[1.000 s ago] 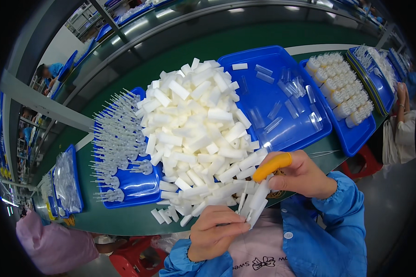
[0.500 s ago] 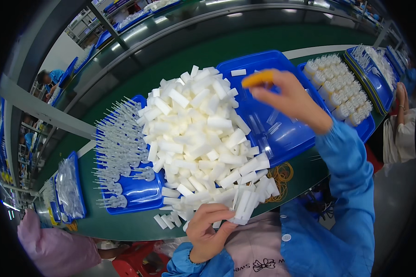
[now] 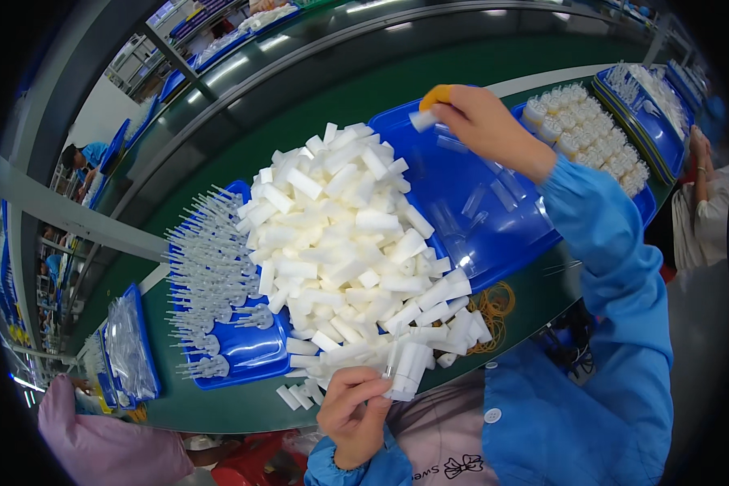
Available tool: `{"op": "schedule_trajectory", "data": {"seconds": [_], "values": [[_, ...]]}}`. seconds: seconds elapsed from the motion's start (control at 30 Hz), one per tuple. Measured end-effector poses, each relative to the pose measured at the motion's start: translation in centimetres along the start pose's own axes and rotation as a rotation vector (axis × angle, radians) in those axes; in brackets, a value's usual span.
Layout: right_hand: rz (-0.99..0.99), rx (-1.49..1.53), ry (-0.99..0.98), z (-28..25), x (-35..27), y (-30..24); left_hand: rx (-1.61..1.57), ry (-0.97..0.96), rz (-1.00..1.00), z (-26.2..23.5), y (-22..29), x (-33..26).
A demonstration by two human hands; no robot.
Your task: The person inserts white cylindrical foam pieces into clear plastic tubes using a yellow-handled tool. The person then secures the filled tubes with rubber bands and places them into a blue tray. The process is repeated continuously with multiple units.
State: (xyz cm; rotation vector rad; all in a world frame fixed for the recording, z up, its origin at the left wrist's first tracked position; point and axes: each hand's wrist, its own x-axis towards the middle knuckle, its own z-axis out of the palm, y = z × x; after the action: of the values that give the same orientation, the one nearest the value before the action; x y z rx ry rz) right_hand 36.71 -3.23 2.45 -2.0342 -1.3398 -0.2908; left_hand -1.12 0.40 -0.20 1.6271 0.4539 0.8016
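My left hand [image 3: 355, 413], low in front of my body, pinches the base of a clear plastic piece with white foam blocks [image 3: 410, 371] standing side by side on it. My right hand [image 3: 488, 121] is over the far part of a blue tray [image 3: 535, 227], with a yellow cover on one finger. Its fingertips close on a small white foam block [image 3: 423, 121]. Several clear plastic tubes [image 3: 474, 198] lie in that tray below the hand. A large heap of white foam blocks [image 3: 332, 235] rises between my hands and the left tray.
Left of the heap, a blue tray [image 3: 255, 344] holds many clear stemmed plastic parts [image 3: 211, 275]. Yellow rubber bands [image 3: 494, 316] lie by the heap's right side. Finished-looking bundles [image 3: 583, 134] fill another tray at the far right. Other people sit at both sides.
My right hand has moved slightly up and left and taken hold of the foam block that lay in the blue tray. My left hand with its bundle has shifted a little left.
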Motion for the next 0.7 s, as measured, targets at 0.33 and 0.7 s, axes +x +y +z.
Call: {"op": "schedule_trajectory", "data": {"seconds": [0.33,0.7], "values": [[0.545,1.216,-0.366,-8.3,-14.0,-12.7,0.148,-0.232,0.345,-0.1,0.5,-0.1],[0.552,1.193,-0.380,-4.7,-15.5,-11.6,0.230,-0.423,0.436,1.1,1.6,0.6]]}}
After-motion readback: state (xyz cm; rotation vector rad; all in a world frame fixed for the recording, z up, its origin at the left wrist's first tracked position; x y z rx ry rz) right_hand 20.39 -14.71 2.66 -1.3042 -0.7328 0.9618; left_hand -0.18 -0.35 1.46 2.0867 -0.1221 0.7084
